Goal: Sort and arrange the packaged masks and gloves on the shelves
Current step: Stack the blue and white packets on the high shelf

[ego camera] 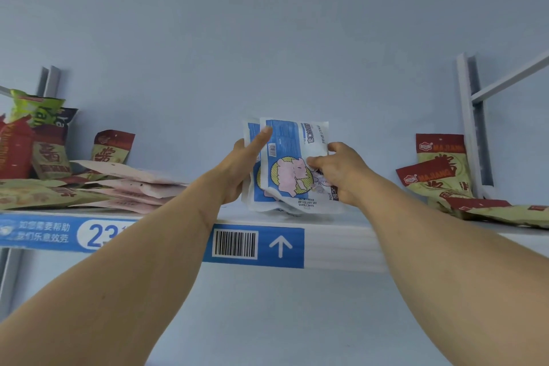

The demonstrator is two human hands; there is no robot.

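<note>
Overhead, in the head view, both bare forearms reach up to a white shelf [341, 242]. The left hand [242, 168] clasps the left edge of the mask packets [292, 163], its index finger lying straight up the front and the other fingers hidden behind. The right hand [341, 171] pinches the right edge, thumb on the front, fingers curled behind. Two blue-and-white packets show, one behind the other, held upright with their lower edges on the shelf near its front lip; whether more lie between them I cannot tell.

Bare shelf runs on both sides of the packets, wider to the right, as far as the red-and-green snack bags [439, 169], of which about four show, some leaning, some flat. To the left lies a flat stack of pink packets [139, 184], roughly four, with more snack bags heaped beyond them. A blue label strip [258, 245] with a barcode and an arrow runs along the shelf's front edge.
</note>
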